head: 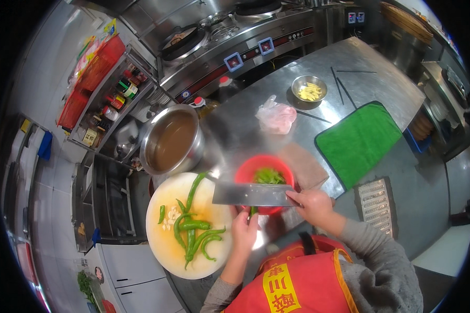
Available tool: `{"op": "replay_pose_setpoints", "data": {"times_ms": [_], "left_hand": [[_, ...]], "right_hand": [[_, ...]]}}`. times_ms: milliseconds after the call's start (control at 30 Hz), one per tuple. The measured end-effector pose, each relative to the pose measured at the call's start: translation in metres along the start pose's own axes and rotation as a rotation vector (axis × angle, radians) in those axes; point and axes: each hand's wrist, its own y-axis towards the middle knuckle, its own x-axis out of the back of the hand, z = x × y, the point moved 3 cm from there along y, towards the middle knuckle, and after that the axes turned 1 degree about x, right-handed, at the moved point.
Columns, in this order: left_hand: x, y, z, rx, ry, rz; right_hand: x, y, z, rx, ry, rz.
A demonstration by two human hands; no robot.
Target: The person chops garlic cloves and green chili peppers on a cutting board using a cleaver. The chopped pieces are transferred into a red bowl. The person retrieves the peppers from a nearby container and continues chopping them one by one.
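Note:
My right hand [313, 205] grips a Chinese cleaver [254, 195], its broad blade held flat across the front of a red plastic bowl [241, 168]. Cut green pepper pieces [269, 176] lie inside that bowl. Between the fingers of my left hand [244, 229] is a green pepper [253, 211], mostly hidden by the fingers and the blade. To the left is a round white cutting board [160, 250] with yellowish stains. Several whole long green peppers [194, 225] and a small heap of peeled garlic cloves [170, 220] rest on it.
A large steel pot [197, 146] of brown liquid stands behind the board. On the steel table [235, 121] are a plastic bag [276, 115], a metal bowl of pale yellow strips [309, 92], a brown cloth [305, 166], a green cloth [358, 141] and chopsticks [346, 93]. Stoves [239, 54] line the back.

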Motion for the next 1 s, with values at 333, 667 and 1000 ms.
{"op": "replay_pose_setpoints", "data": {"times_ms": [333, 667, 1000], "left_hand": [[-0.026, -0.002, 0.003, 0.592, -0.878, 0.023], [-0.015, 0.000, 0.026, 0.442, -0.871, 0.090], [-0.003, -0.013, -0.012, 0.474, -0.866, 0.202]], "right_hand": [[-0.009, -0.007, 0.034, 0.155, 0.095, 0.038], [-0.003, -0.008, 0.041, 0.192, 0.061, 0.089], [-0.008, 0.002, 0.003, 0.013, -0.013, 0.029]]}}
